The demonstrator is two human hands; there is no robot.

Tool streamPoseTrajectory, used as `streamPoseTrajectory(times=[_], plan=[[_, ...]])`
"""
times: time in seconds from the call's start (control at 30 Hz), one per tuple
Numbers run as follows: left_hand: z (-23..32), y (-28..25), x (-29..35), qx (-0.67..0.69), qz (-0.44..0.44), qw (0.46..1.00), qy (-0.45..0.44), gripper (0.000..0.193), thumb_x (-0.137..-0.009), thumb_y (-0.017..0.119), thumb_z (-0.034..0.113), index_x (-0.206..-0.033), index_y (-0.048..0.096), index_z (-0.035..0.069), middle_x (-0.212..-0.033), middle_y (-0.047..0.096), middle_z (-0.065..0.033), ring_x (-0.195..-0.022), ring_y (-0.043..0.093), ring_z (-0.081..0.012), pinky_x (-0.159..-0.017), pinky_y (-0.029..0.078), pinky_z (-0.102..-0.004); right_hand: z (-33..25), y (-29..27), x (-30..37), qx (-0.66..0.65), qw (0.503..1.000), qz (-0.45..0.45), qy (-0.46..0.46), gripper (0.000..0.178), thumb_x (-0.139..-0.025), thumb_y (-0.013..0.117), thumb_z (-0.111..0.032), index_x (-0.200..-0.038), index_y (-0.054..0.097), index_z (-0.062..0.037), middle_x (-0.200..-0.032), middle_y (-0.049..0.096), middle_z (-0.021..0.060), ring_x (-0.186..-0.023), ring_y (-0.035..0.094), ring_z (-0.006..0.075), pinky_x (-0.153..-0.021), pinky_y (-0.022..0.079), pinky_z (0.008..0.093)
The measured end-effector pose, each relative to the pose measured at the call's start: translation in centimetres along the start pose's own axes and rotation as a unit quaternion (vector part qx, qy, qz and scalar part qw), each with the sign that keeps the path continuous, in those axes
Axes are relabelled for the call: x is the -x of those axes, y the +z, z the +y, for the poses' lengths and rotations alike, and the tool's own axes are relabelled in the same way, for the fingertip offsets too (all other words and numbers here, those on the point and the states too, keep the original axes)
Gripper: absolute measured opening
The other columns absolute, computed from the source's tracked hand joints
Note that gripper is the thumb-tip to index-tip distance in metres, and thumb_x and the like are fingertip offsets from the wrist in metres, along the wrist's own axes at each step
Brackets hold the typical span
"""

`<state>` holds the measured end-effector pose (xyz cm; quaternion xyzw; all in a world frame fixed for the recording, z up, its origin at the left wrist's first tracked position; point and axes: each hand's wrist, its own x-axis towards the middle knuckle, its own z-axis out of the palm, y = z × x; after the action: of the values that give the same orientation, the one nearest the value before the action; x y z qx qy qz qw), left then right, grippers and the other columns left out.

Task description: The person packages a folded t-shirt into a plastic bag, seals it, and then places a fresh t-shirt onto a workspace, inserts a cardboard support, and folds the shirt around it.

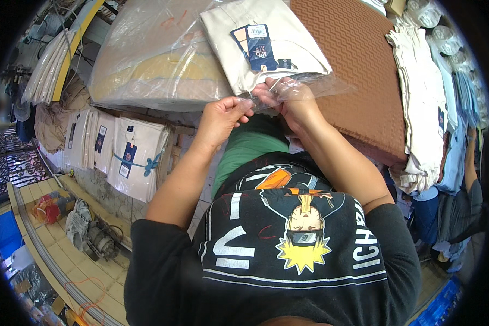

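Note:
A folded cream shirt [271, 41] with dark blue hang tags lies on a brown zigzag-textured pad [358, 60], partly inside a clear plastic bag [315, 87]. My left hand [225, 114] pinches the near edge of the bag's opening. My right hand [288, 100] grips the same plastic edge a little to the right, with its fingers partly under the film. Both hands sit at the front edge of the work surface, just below the shirt.
A large clear bag of folded garments [152, 60] lies at the left of the shirt. Stacks of bagged cream shirts [127, 155] stand below it. A pile of white and pale blue garments [424, 92] lies at the right. Tools and clutter [87, 231] lie on the floor at lower left.

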<state>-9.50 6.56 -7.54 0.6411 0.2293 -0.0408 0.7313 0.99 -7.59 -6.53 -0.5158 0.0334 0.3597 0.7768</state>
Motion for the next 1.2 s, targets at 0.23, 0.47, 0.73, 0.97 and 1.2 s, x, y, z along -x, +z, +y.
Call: streamPoseTrajectory(times=[0.23,0.47,0.73,0.97,1.2], plan=[[0.8,-1.0,0.6,0.028,-0.032,0.999,-0.030,0.018,-0.087,0.064,0.026,-0.088,0.065,0.008,-0.076,0.063,0.0019,-0.063,0.051,-0.0016,-0.057,0.038,-0.0151,-0.5,2.1,-1.6,-0.006,1.000,0.005,0.002,0.017,-0.091,0.053,-0.008,-0.099,0.051,0.0073,-0.096,0.061,0.0206,-0.086,0.065,0.0267,-0.075,0.057,0.0268],[1.2,-2.2,0.7,0.023,-0.025,0.999,-0.025,0.024,-0.087,0.062,0.031,-0.089,0.065,0.008,-0.079,0.062,0.0018,-0.064,0.052,-0.0020,-0.057,0.039,-0.0167,-2.2,-0.9,1.4,0.111,0.980,-0.134,0.098,0.028,-0.090,0.051,-0.005,-0.116,0.047,0.0055,-0.097,0.061,0.0167,-0.079,0.066,0.0194,-0.068,0.055,0.0222],[8.3,0.3,2.9,-0.521,0.117,0.815,0.224,0.038,-0.077,0.069,0.029,-0.105,0.061,0.005,-0.093,0.062,-0.0094,-0.086,0.059,-0.0219,-0.076,0.046,-0.0308,-2.9,-5.7,5.0,0.268,0.948,-0.144,0.090,0.028,-0.091,0.051,-0.007,-0.117,0.051,0.0030,-0.088,0.065,0.0111,-0.062,0.064,0.0130,-0.053,0.050,0.0210],[4.9,9.5,0.0,-0.591,0.067,0.649,0.474,0.038,-0.074,0.068,0.018,-0.109,0.060,0.006,-0.099,0.060,-0.0107,-0.093,0.056,-0.0276,-0.078,0.046,-0.0366,-2.4,-6.2,6.4,0.414,0.899,-0.003,-0.142,0.021,-0.087,0.055,-0.006,-0.107,0.057,0.0013,-0.084,0.064,0.0097,-0.057,0.062,0.0205,-0.053,0.049,0.0287],[5.9,11.7,-1.6,-0.489,0.056,0.763,0.419,0.020,-0.078,0.063,0.012,-0.097,0.067,0.009,-0.085,0.060,-0.0054,-0.085,0.058,-0.0258,-0.078,0.047,-0.0377,-1.2,-6.9,6.6,0.564,0.674,0.048,-0.474,0.023,-0.078,0.059,-0.003,-0.101,0.061,0.0001,-0.101,0.059,0.0177,-0.094,0.056,0.0365,-0.078,0.046,0.0402]])
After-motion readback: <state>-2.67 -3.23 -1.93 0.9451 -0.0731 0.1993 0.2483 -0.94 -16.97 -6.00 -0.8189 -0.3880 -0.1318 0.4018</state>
